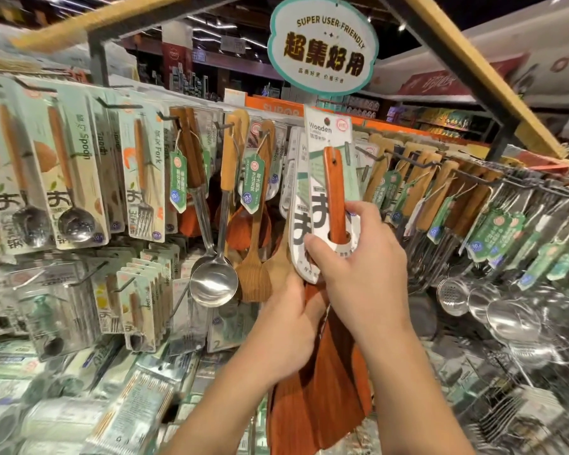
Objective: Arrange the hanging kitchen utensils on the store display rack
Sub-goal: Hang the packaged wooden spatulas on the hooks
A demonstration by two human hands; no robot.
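Head view: both hands are raised in front of the display rack. The right hand pinches the card sleeve of a wooden spatula — thumb on the front, fingers curled round its right edge. The left hand grips the reddish blades lower down, fingers wrapped behind them. The spatula is upright, just before the rack's hooks, between a steel ladle and tagged wooden-handled utensils.

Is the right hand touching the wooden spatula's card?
Touching. The head view shows the right hand with its thumb and fingers curled round the white card at the lower end, pinching it against the red-brown spatula handle.
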